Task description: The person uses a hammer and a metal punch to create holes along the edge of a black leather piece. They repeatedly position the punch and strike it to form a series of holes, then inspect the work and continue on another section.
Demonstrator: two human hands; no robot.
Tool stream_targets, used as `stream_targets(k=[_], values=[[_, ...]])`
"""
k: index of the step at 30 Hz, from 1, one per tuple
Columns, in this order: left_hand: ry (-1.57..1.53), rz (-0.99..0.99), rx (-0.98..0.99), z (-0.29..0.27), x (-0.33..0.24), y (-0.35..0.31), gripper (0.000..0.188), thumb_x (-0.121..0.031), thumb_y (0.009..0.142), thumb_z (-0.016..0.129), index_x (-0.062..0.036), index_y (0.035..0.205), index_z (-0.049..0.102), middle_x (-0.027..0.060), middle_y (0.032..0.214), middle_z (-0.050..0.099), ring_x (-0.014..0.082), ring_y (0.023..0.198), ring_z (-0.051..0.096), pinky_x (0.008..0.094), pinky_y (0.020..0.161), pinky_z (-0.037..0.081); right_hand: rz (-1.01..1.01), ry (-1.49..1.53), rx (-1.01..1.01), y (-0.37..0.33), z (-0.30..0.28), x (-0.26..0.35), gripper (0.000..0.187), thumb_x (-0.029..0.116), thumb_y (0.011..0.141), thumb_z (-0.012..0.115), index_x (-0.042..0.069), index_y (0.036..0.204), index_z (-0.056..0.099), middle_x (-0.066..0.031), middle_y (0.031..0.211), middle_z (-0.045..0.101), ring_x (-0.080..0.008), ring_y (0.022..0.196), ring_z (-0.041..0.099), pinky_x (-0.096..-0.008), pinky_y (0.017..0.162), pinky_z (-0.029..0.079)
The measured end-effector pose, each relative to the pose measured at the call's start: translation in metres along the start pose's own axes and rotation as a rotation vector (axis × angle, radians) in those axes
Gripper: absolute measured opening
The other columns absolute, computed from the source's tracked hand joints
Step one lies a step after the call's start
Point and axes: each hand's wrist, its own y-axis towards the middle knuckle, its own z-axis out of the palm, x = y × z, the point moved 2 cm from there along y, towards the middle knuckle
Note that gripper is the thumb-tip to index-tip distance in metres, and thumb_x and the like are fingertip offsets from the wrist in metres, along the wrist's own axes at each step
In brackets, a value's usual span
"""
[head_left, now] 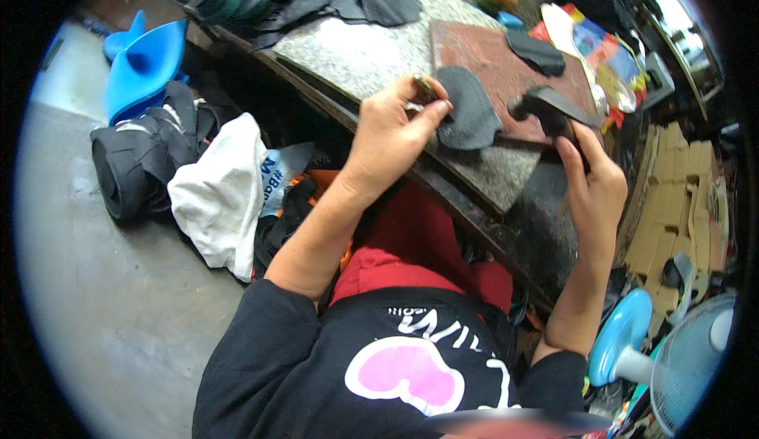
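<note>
Head view: left hand (393,129) pinched a small brassy object (425,86) beside a grey, rounded, textured sheet (470,113); right hand (593,172) gripped a black hammer (552,106), partly hiding a reddish rectangular board (468,45).

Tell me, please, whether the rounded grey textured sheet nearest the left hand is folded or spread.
Spread: the rounded grey textured sheet shows a broad face, no folds.

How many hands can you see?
2: the left hand is beside the dark rounded piece, and the right hand holds the hammer. No other hands show.
</note>
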Motion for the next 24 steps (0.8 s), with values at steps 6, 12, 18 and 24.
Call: stream_targets(k=[6, 12, 18, 24], values=[[-0.216, -0.144, -0.014, -0.004, 0.005, 0.005, 0.009, -0.006, 0.090, 0.063, -0.0023, 0.098, 0.062, 0.0025, 0.089, 0.066, 0.0077, 0.083, 0.060, 0.0218, 0.075, 0.047, 0.051, 0.126, 0.091, -0.007, 0.025, -0.011, 0.028, 0.033, 0.091, 0.060, 0.012, 0.110, 0.064, -0.0171, 0.082, 0.065, -0.0346, 0.074, 0.065, -0.0380, 0.065, 0.049], [-0.229, -0.054, -0.122, -0.035, -0.003, 0.016, 0.011, -0.006, 0.089, 0.063, -0.0021, 0.099, 0.062, 0.0036, 0.089, 0.068, 0.0064, 0.081, 0.061, 0.0205, 0.074, 0.047, -0.094, -0.002, -0.195, -0.007, 0.026, -0.033, 0.032, 0.022, 0.088, 0.066, 0.014, 0.119, 0.065, -0.0114, 0.092, 0.066, -0.0248, 0.076, 0.065, -0.0343, 0.065, 0.049], [0.098, 0.104, -0.190, -0.063, 0.010, 0.060, 0.008, -0.006, 0.088, 0.063, -0.0015, 0.095, 0.063, 0.0036, 0.089, 0.068, 0.0075, 0.081, 0.061, 0.0222, 0.073, 0.049, -0.100, 0.044, -0.219, -0.005, 0.032, -0.043, 0.032, 0.022, 0.090, 0.064, 0.010, 0.120, 0.064, -0.0106, 0.091, 0.067, -0.0258, 0.073, 0.064, -0.0345, 0.065, 0.049], [0.535, 0.151, -0.368, -0.088, 0.022, 0.076, 0.011, -0.009, 0.081, 0.068, -0.0013, 0.090, 0.067, 0.0088, 0.082, 0.069, 0.0139, 0.076, 0.066, 0.0275, 0.072, 0.051, 0.062, 0.115, -0.133, -0.008, 0.033, -0.055, 0.032, 0.024, 0.094, 0.062, 0.000, 0.115, 0.064, -0.0107, 0.094, 0.069, -0.0153, 0.080, 0.062, -0.0287, 0.071, 0.048]])
